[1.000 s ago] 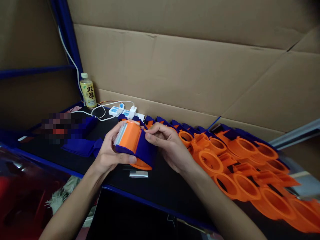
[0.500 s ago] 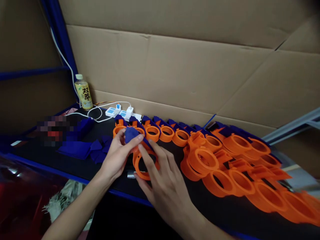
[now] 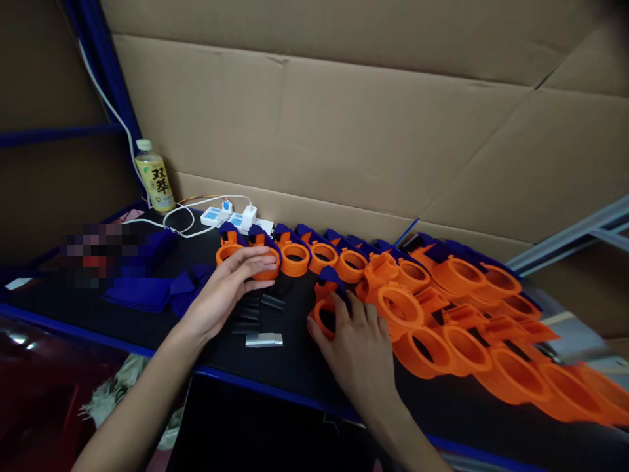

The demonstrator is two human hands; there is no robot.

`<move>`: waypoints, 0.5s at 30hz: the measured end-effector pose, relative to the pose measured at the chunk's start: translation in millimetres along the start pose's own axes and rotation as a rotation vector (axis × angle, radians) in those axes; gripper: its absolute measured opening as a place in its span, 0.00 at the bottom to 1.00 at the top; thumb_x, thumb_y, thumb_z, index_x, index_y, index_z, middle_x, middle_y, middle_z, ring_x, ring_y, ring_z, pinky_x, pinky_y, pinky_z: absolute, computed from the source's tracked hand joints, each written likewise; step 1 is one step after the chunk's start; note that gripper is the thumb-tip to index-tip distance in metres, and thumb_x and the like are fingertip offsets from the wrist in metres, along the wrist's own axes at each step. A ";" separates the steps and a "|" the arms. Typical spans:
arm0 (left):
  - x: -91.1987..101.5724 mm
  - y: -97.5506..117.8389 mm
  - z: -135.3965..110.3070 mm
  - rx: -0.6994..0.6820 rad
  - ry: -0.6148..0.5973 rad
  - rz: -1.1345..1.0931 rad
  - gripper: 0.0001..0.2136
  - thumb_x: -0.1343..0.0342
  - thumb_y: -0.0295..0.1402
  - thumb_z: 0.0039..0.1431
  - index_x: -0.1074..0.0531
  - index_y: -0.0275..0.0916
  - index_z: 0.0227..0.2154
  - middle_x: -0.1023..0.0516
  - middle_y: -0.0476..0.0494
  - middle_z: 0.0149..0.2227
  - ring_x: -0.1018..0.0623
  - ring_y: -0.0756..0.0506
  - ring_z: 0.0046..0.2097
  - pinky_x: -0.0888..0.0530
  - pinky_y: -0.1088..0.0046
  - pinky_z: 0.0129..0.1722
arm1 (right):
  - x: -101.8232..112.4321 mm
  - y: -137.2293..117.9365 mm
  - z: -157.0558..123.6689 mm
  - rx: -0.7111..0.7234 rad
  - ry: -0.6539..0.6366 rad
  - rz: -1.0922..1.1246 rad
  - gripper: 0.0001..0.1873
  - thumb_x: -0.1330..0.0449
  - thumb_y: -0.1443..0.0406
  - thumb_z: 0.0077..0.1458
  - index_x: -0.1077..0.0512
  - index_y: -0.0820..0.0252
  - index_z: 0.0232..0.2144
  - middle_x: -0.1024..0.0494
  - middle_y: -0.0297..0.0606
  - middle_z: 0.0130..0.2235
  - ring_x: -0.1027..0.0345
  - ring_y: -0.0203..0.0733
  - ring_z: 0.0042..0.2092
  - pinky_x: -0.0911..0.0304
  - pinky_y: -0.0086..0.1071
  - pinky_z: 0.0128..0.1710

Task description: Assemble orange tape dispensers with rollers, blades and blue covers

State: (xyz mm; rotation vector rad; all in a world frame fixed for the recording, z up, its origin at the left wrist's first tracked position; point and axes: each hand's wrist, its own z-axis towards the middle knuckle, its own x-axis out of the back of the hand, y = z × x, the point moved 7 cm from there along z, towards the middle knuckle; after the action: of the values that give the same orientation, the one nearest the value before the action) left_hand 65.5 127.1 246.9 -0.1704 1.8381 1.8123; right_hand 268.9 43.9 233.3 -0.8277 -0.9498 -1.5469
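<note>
Grasping a blue-topped orange holder [image 3: 324, 293] with the right hand [image 3: 361, 341] at six o'clock of the view. Over an orange ring [image 3: 268, 273] with the left hand [image 3: 223, 292] at eight; cannot tell whether gripping. Outward: silver strip [image 3: 264, 340] at seven, yellow-labelled bottle [image 3: 157, 178] at ten.

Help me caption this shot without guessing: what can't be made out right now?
All in the head view:
1. Right hand: its back hides most of its grip on the orange-and-blue piece.
2. Left hand: it covers part of an orange ring; touching or not is unclear.
3. Pixelated patch: conceals whatever lies there.
4. Rightmost orange piece: cut off by the right edge.
</note>
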 end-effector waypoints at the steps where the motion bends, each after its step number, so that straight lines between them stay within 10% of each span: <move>1: -1.1 -0.1 -0.5 0.003 -0.025 0.017 0.13 0.38 0.35 0.62 0.23 0.37 0.49 0.19 0.34 0.52 0.23 0.34 0.59 0.25 0.51 0.56 | -1.2 -0.7 1.3 -0.006 -0.001 -0.028 0.31 0.42 0.51 0.63 0.28 0.69 0.59 0.27 0.59 0.59 0.34 0.65 0.55 0.36 0.53 0.52; 9: -6.6 -3.8 -3.3 0.008 -0.173 0.108 0.14 0.39 0.36 0.64 0.24 0.38 0.50 0.19 0.35 0.51 0.22 0.36 0.56 0.24 0.55 0.55 | 3.8 2.7 7.5 0.064 0.078 -0.078 0.31 0.48 0.53 0.68 0.32 0.72 0.62 0.34 0.58 0.65 0.39 0.64 0.61 0.43 0.54 0.58; 15: -6.9 -0.9 -4.6 0.009 -0.174 0.133 0.13 0.38 0.37 0.63 0.22 0.38 0.48 0.18 0.35 0.49 0.20 0.37 0.52 0.22 0.59 0.51 | 41.2 53.8 12.3 -0.096 0.202 -0.049 0.40 0.46 0.45 0.63 0.39 0.66 0.67 0.41 0.63 0.68 0.47 0.73 0.67 0.43 0.63 0.58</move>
State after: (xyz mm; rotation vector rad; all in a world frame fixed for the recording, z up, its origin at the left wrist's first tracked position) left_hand 70.4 120.7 249.0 0.1125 1.7710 1.8442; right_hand 315.3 32.4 282.9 -0.7040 -0.7585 -1.6943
